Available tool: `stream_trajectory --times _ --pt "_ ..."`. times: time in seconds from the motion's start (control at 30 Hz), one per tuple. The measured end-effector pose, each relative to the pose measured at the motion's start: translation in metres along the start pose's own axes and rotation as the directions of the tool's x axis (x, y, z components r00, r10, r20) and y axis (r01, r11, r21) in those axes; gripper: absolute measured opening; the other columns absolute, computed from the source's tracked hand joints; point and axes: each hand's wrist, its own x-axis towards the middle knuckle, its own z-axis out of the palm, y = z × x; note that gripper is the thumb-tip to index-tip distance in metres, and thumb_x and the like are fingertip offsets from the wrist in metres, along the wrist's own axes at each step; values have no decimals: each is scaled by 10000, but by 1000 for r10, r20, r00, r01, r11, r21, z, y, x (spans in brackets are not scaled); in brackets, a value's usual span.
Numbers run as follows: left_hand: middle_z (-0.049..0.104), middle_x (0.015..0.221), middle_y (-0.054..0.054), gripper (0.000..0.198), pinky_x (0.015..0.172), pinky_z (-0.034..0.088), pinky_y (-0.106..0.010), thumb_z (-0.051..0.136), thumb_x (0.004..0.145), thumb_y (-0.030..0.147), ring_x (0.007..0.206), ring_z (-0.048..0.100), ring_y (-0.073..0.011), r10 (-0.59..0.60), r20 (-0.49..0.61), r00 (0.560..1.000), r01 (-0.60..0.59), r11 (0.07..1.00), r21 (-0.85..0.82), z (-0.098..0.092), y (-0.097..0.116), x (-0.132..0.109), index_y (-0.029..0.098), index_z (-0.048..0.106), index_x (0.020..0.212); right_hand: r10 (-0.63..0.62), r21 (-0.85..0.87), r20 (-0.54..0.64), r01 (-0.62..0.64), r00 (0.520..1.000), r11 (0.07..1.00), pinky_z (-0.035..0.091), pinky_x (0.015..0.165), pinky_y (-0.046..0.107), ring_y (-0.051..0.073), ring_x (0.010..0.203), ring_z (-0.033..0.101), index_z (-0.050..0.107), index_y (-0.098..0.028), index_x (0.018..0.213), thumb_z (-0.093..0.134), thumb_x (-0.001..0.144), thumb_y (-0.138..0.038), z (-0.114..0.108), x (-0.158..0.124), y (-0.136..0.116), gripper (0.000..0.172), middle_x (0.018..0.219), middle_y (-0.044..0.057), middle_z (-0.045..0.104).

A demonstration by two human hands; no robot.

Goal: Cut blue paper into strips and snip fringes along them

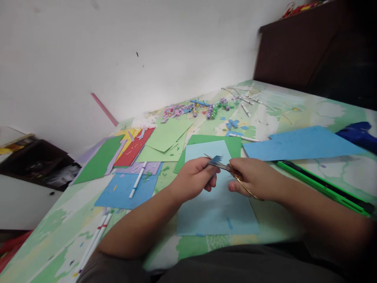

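My left hand pinches a small piece of blue paper whose edge is cut into a fringe. Gold-handled scissors are gripped in my right hand, with the blades at the blue piece. Whether the blades are fully closed is too small to tell. Both hands are held above a light blue sheet, on which a thin blue strip lies. Under that sheet, a darker green sheet sticks out at the far side.
Coloured sheets lie to the left, including red paper and blue paper. A green paper trimmer and a large blue sheet are at the right. Rolled paper pieces, scraps and white markers are scattered about. A wall borders the far side.
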Motion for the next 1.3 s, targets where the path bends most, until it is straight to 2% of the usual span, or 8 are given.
stream_trajectory --times 0.13,0.27,0.5,0.83,1.1,1.3 --pt "506 520 33 290 483 393 -197 380 815 303 454 486 -59 101 -73 992 -88 984 157 4 -1 -1 158 473 582 -7 4 -12 7 1000 1000 242 477 235 129 535 395 400 -199 678 452 739 -536 2 -1 0 346 628 10 480" --pt "507 535 36 276 516 394 -201 360 823 240 473 498 -60 165 -93 982 -130 944 305 5 0 -4 163 483 588 -28 13 -16 28 999 1000 241 483 238 133 542 396 404 -198 684 435 746 -542 3 0 0 352 626 10 474" --pt "504 535 43 256 530 392 -202 362 811 191 477 494 -59 186 -90 979 -139 915 380 7 1 -6 166 479 584 -34 30 5 33 999 999 247 484 235 134 541 402 423 -194 680 419 758 -537 5 2 1 351 614 11 471" --pt "516 526 53 183 475 401 -191 387 808 228 441 489 -57 134 -137 982 -97 964 249 9 0 -6 166 490 671 -12 -45 -2 12 1000 999 244 472 235 158 552 457 452 -183 676 347 781 -573 4 3 0 417 623 45 519" --pt "500 484 54 202 430 388 -159 410 802 272 401 462 -39 16 -60 998 -13 999 48 5 5 -6 151 496 665 29 -52 -12 -30 1000 998 240 478 234 160 560 454 446 -191 669 423 733 -592 1 3 -1 406 609 32 503" --pt "501 462 51 216 391 370 -156 449 778 321 380 454 -44 6 -23 1000 -10 989 -147 2 2 -3 151 489 652 -32 26 -29 33 999 999 241 479 229 132 539 399 397 -198 660 438 724 -580 1 1 2 390 612 7 462"
